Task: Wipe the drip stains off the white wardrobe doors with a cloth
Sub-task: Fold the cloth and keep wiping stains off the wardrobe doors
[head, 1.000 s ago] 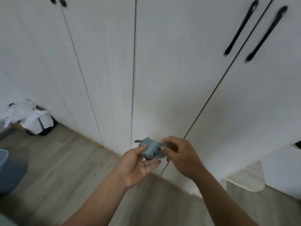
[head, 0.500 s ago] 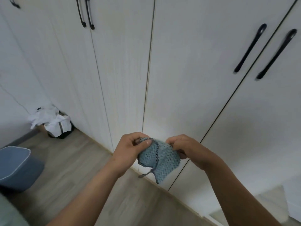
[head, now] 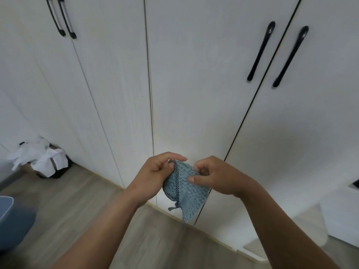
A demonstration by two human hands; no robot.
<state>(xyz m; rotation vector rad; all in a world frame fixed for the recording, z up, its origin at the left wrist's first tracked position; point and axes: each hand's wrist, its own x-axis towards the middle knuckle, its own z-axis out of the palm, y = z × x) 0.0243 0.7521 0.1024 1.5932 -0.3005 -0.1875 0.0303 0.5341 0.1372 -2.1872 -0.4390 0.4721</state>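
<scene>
Head view: both forearms were cut off by the bottom edge. Left hand (head: 155,177) pinched the top-left edge of the blue knitted cloth (head: 186,193) between thumb and curled fingers (head: 174,158). Right hand (head: 217,177) pinched the top-right corner the same way. The cloth hung between the hands in front of the lower white wardrobe doors (head: 194,84); couldn't tell whether it touched them. Its dark-trimmed edge ran down the left side, with a short cord dangling. Hands and cloth hid the foot of the centre door. Drip stains were too faint to make out. Left black handles (head: 62,18) were cut off at the top; right handles (head: 261,51) were fully visible. On the wooden floor (head: 68,200) at left stood a dark bin with a white liner (head: 48,162) by the doors and a blue bin (head: 11,220) clipped by the frame edge. A white unit (head: 342,210) at right was partly cut off and unidentifiable.
</scene>
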